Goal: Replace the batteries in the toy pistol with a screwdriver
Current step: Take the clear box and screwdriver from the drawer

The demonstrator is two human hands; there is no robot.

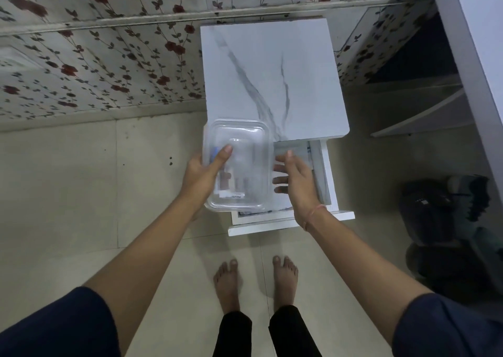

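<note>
The marble-topped cabinet (272,71) stands against the floral wall, with 1 drawer (324,171) pulled out. A clear lidded box (245,139) is above the drawer's left side; its contents are too blurred to identify. The left hand (201,174) grips the box, thumb on the lid. The right hand (296,182) is spread wide just beside the box, holding nothing.

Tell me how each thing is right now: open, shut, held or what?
clear box: lid on, held up over the drawer; the things inside are too blurry to name.
left hand: grips the box's left edge, thumb on the lid.
right hand: fingers spread beside the box, holding nothing.
drawer: pulled out, open.
</note>
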